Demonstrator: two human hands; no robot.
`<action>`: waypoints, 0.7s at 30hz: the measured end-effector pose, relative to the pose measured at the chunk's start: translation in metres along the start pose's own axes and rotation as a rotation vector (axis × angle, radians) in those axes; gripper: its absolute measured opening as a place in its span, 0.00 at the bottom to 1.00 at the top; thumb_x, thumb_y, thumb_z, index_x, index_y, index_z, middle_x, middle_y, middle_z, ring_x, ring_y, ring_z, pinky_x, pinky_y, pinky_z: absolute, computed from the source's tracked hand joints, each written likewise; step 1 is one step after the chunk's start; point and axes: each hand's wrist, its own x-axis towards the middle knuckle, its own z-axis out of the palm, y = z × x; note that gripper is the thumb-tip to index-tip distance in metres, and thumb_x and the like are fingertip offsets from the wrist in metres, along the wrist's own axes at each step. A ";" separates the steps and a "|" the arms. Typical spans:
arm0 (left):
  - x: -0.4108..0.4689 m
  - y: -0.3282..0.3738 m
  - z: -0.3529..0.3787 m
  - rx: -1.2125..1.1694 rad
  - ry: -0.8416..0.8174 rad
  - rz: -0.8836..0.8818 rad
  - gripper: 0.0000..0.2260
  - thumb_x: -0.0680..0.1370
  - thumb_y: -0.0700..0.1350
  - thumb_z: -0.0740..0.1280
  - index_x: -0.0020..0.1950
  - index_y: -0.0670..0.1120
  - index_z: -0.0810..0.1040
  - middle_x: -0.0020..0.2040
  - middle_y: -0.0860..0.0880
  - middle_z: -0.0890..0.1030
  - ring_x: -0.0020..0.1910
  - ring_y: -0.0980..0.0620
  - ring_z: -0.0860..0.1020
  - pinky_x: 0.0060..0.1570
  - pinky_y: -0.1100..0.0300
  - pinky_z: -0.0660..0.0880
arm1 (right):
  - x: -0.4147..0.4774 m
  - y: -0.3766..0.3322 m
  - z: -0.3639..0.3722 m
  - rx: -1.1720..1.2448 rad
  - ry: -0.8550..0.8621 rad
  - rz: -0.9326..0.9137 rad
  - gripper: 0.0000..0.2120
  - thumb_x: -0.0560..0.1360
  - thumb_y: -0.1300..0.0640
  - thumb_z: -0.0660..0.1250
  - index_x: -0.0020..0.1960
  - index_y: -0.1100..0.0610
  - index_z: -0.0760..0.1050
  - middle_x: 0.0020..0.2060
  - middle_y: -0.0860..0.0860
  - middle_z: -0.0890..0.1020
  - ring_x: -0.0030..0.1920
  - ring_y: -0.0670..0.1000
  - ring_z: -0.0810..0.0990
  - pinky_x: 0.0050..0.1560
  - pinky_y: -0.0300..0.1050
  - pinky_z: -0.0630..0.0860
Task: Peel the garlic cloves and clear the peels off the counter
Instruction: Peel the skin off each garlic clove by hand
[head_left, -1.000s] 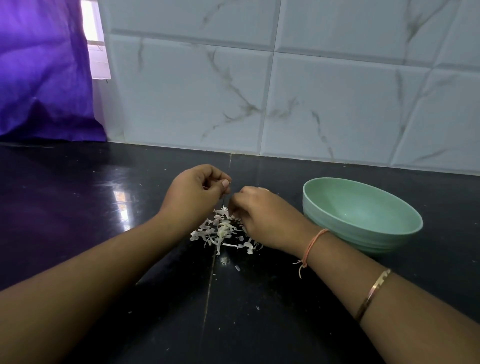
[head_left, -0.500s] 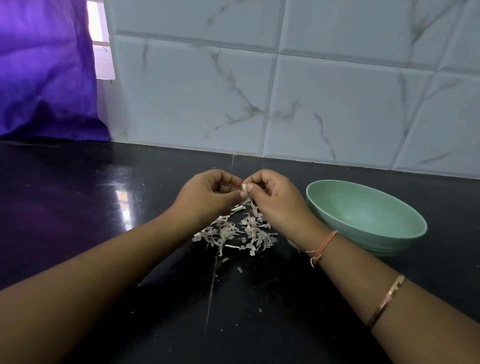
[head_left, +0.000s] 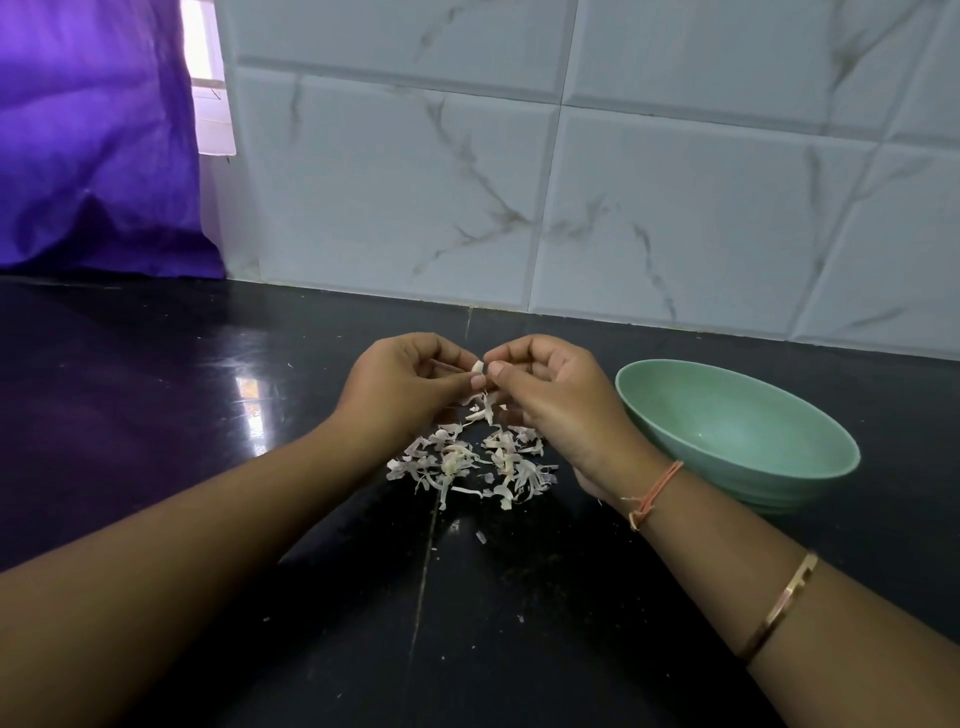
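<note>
A small pale garlic clove (head_left: 477, 367) is held above the black counter between both hands. My left hand (head_left: 400, 384) pinches it from the left with thumb and curled fingers. My right hand (head_left: 550, 395) pinches it from the right. A strip of peel (head_left: 485, 408) hangs down below the fingertips. Under the hands lies a loose pile of garlic peels (head_left: 467, 462) on the counter (head_left: 156, 415).
A light green bowl (head_left: 810, 483) stands on the counter just right of my right wrist; its inside looks bare from here. A tiled wall rises behind. A purple cloth (head_left: 93, 156) hangs at the far left. A few peel crumbs (head_left: 480, 537) lie nearer me.
My right hand rose from the peel pile and met my left hand. Both now pinch a clove above the pile, which is uncovered.
</note>
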 end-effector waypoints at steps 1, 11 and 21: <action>0.000 0.000 0.000 0.002 -0.002 0.014 0.03 0.69 0.39 0.74 0.40 0.45 0.81 0.31 0.48 0.82 0.33 0.50 0.78 0.43 0.52 0.79 | -0.001 0.000 0.001 -0.019 0.003 -0.015 0.02 0.74 0.63 0.67 0.46 0.59 0.76 0.31 0.47 0.81 0.31 0.43 0.78 0.39 0.41 0.77; 0.002 -0.002 -0.001 -0.011 -0.018 0.018 0.05 0.71 0.35 0.72 0.42 0.45 0.80 0.39 0.43 0.83 0.37 0.51 0.80 0.49 0.49 0.78 | 0.002 0.004 0.001 -0.255 0.036 -0.181 0.08 0.73 0.64 0.67 0.47 0.53 0.77 0.35 0.50 0.80 0.33 0.44 0.77 0.35 0.34 0.73; 0.002 -0.005 0.001 0.022 -0.094 0.069 0.08 0.76 0.37 0.66 0.47 0.49 0.81 0.45 0.43 0.83 0.40 0.52 0.78 0.47 0.58 0.77 | 0.004 0.007 -0.003 -0.346 0.139 -0.316 0.04 0.71 0.61 0.71 0.41 0.52 0.79 0.35 0.48 0.81 0.31 0.42 0.77 0.34 0.34 0.73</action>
